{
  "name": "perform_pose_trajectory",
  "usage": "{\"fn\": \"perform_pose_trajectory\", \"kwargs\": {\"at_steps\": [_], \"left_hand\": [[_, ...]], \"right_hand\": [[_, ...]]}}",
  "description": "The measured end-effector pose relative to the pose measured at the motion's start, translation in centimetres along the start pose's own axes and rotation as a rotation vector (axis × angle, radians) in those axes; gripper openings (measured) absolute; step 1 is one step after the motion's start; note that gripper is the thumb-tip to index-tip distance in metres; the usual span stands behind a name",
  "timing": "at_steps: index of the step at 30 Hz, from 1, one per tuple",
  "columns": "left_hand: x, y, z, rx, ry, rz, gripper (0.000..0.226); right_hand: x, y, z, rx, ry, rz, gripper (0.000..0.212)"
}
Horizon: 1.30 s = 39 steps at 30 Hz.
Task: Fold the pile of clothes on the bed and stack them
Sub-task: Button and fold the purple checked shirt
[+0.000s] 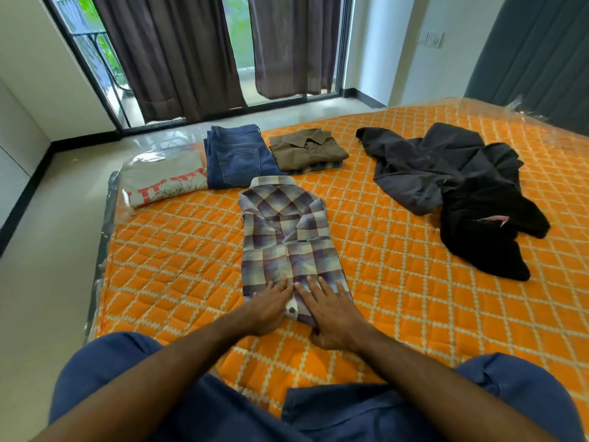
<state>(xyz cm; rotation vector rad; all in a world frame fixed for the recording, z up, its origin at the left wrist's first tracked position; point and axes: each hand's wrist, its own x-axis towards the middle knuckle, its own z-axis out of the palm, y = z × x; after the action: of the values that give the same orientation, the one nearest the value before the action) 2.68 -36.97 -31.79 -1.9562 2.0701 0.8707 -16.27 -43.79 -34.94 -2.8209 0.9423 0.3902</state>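
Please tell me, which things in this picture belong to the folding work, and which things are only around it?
Belong to the job: plaid shirt under left hand and right hand; unfolded dark clothes; folded jeans; folded olive shirt; folded grey T-shirt; bed.

Only around: curtains; glass door; wall switch.

One bed (414, 298) holding one plaid shirt (287, 237), one pair of jeans (237, 154), one grey T-shirt (162, 178), one olive shirt (306, 148), one dark clothes heap (462, 186); two hands: left hand (271, 306), right hand (334, 314).
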Motion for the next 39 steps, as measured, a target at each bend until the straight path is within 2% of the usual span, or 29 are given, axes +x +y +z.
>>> {"fn": "perform_pose_trajectory", "kwargs": {"at_steps": [4, 9, 12, 16, 18, 21, 24, 25, 27, 29, 32, 34, 36, 39], "left_hand": [[-0.9, -0.2, -2.6, -0.085, -0.053, 0.05, 0.061], [-3.2, 2.2, -3.8, -0.161, -0.209, 0.085, 0.052], [-4.3, 2.9, -4.9, -0.204, -0.35, 0.087, 0.041], [-5.0, 3.0, -7.6, -0.088, -0.366, 0.09, 0.027], [-5.0, 2.5, -9.5, -0.027, -0.309, 0.129, 0.02], [-4.9, 1.1, -13.3, 0.023, -0.167, 0.151, 0.024], [-3.7, -1.7, -16.3, -0.064, 0.058, 0.121, 0.023], [-3.1, -2.7, -16.8, -0.126, 0.147, 0.083, 0.029], [-1.7, -4.7, -16.6, -0.403, 0.282, -0.025, 0.041], [-0.1, -6.4, -15.5, -0.7, 0.347, -0.096, 0.053], [2.8, -9.0, -13.0, -0.886, 0.425, -0.136, 0.059], [5.0, -10.2, -11.3, -0.906, 0.51, -0.134, 0.059], [7.1, -11.0, -10.3, -0.829, 0.599, -0.123, 0.056], [9.8, -11.8, -9.3, -0.664, 0.678, -0.091, 0.052]], "right_hand": [[-0.4, -0.8, -2.2, 0.046, 0.049, 0.061, 0.09], [-2.8, -0.9, -5.3, 0.086, -0.006, -0.051, 0.044], [-4.8, -1.4, -8.4, 0.058, -0.153, -0.097, 0.045], [-5.5, -1.0, -12.1, 0.095, -0.292, -0.168, 0.049], [-5.1, -0.2, -14.4, 0.106, -0.337, -0.198, 0.054], [-2.6, 1.6, -17.9, 0.102, -0.382, -0.168, 0.048], [1.3, 4.0, -20.9, 0.123, -0.347, -0.075, 0.05], [2.6, 4.7, -21.5, 0.131, -0.313, -0.033, 0.052], [5.2, 5.9, -22.2, 0.161, -0.245, 0.04, 0.049], [8.0, 6.7, -22.1, 0.19, -0.159, 0.09, 0.044], [12.2, 7.5, -20.5, 0.223, -0.051, 0.174, 0.044], [14.5, 7.6, -18.4, 0.223, -0.007, 0.24, 0.039], [15.6, 7.1, -16.3, 0.209, 0.048, 0.316, 0.032], [15.7, 6.0, -12.4, 0.117, 0.253, 0.4, 0.046]]}}
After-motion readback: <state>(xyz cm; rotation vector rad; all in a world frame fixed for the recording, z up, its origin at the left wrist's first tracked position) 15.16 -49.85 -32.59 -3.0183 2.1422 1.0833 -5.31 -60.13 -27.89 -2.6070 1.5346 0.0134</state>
